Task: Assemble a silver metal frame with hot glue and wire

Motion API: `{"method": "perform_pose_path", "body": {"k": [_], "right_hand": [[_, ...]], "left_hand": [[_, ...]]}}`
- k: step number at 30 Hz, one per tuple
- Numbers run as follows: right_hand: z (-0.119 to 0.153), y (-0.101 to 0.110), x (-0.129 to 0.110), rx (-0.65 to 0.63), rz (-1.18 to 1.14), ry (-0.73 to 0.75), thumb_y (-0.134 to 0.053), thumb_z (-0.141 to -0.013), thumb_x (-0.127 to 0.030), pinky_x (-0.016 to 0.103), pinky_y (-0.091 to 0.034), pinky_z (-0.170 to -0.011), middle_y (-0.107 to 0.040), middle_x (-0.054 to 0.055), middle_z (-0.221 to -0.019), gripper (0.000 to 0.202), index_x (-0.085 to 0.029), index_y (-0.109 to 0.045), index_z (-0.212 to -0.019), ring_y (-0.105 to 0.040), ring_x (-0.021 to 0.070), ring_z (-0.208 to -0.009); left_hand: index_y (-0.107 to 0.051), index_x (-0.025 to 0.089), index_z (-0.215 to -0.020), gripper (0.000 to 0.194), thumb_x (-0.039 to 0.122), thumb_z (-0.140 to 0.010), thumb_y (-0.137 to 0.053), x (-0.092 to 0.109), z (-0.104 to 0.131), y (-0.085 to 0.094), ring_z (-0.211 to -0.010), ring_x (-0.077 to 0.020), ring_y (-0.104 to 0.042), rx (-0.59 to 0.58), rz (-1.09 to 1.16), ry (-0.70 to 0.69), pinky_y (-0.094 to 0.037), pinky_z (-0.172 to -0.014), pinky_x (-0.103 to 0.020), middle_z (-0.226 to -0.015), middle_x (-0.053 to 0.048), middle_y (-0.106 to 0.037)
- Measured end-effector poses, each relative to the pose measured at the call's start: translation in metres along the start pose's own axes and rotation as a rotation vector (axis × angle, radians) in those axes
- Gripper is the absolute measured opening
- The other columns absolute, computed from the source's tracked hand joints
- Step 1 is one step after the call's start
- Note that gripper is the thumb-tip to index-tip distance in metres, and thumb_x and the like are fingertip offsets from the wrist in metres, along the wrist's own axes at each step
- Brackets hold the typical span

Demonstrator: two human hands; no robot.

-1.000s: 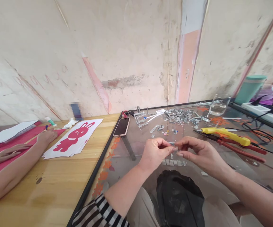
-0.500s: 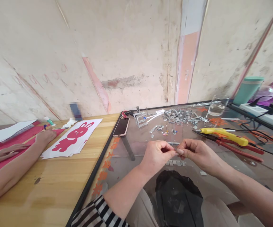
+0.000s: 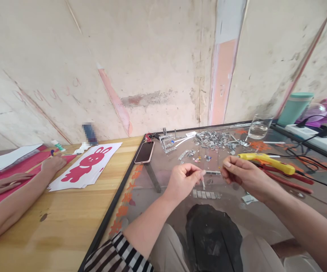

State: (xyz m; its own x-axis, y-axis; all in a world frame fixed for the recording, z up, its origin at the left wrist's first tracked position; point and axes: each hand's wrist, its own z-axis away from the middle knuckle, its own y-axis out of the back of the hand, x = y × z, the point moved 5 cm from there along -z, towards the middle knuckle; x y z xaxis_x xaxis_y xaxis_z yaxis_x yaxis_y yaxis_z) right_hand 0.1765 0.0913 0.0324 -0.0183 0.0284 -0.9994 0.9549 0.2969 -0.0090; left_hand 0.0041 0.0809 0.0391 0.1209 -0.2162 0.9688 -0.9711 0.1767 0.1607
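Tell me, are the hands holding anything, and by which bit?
Left hand: a small strip, seemingly by its top end. Right hand: can't tell.

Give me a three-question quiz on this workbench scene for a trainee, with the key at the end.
1. True or false: the person's left hand and right hand are apart.
2. Which lies on the wooden table? A) yellow tool B) rabbit picture C) red-handled pliers
3. Fill in: in the picture, the drinking glass stands to the ____ of the teal cup.
Key: 1 true; 2 B; 3 left.
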Motion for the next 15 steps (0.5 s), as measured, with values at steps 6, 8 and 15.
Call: {"method": "perform_pose_path", "body": {"k": [6, 8, 15], "right_hand": [[-0.008, 0.026, -0.003, 0.188, 0.056, 0.083, -0.047, -0.082, -0.045, 0.021, -0.032, -0.048, -0.048, -0.005, -0.055, 0.032, -0.020, -0.042, -0.064, -0.042, 0.0074, -0.049], [-0.008, 0.029, -0.005, 0.234, 0.150, 0.131, -0.044, -0.083, -0.046, 0.022, -0.032, -0.048, -0.047, -0.005, -0.053, 0.033, -0.020, -0.041, -0.062, -0.041, 0.0076, -0.047], [-0.005, 0.043, -0.014, 0.416, 0.693, 0.211, -0.035, -0.086, -0.046, 0.023, -0.032, -0.048, -0.044, -0.004, -0.045, 0.044, -0.020, -0.040, -0.051, -0.040, 0.0089, -0.044]], "left_hand": [[-0.062, 0.013, -0.089, 0.027, 0.036, -0.075, -0.055, -0.016, -0.012, 0.024, -0.051, -0.0074, -0.051, 0.210, 0.078, 0.022, -0.037, -0.043, -0.016, -0.066, -0.003, -0.061], [-0.063, 0.013, -0.095, 0.030, 0.034, -0.075, -0.056, -0.020, -0.014, 0.029, -0.053, -0.0082, -0.052, 0.237, 0.072, 0.005, -0.038, -0.043, -0.017, -0.070, -0.004, -0.063], [-0.067, 0.014, -0.079, 0.024, 0.035, -0.070, -0.060, -0.028, -0.020, 0.045, -0.055, -0.0097, -0.054, 0.315, -0.048, -0.062, -0.042, -0.050, -0.020, -0.067, -0.004, -0.065]]}}
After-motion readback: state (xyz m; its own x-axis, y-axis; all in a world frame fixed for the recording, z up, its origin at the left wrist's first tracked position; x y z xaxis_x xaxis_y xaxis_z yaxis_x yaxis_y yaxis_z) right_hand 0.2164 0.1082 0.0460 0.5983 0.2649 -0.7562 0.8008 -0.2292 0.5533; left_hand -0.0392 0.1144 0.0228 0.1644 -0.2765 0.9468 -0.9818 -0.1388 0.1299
